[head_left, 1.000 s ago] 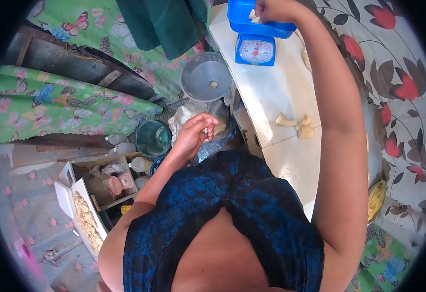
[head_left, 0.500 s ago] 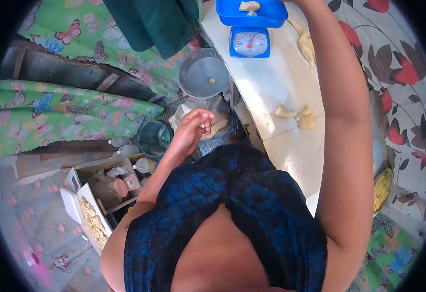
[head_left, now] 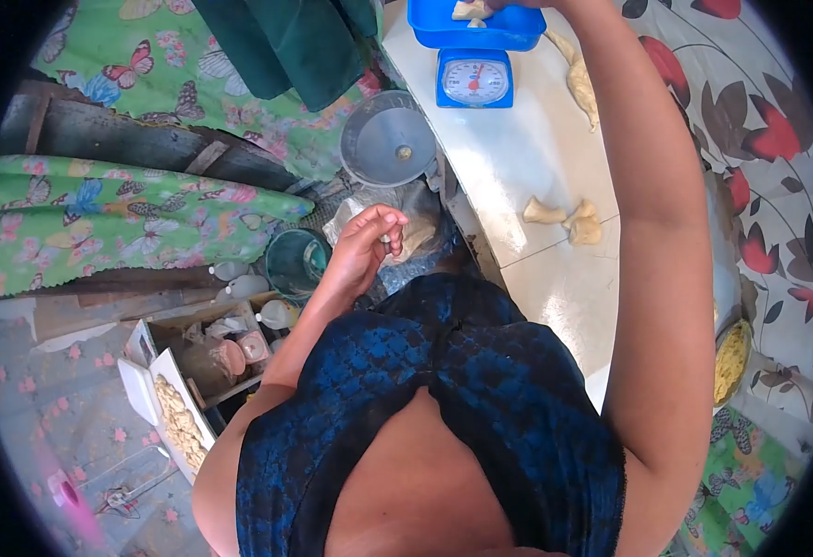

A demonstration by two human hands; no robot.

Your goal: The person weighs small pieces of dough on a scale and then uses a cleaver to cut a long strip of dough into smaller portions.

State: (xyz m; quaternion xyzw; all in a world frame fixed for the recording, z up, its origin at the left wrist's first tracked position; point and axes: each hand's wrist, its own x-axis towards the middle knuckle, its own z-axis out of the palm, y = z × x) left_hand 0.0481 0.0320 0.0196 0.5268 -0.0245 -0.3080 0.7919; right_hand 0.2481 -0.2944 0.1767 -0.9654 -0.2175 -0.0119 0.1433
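Observation:
A blue dial scale stands at the far end of the table, its blue pan holding pieces of pale dough. Over that pan is my right hand, mostly cut off by the top edge; its fingertips are close to the dough, and whether they grip it is hidden. My left hand hangs left of the table with fingers curled closed. A small pale bit shows between them, too small to name. A long dough strip lies beside the scale, and nearer lie small dough lumps.
The white table runs along my right side. Below its left edge stand a grey basin and a green bucket. A tray of dough pieces is at lower left, beside a wooden box. A bowl of yellow food sits at right.
My right hand has moved slightly left over the pan, its fingers coming to the dough there. My left hand has barely moved.

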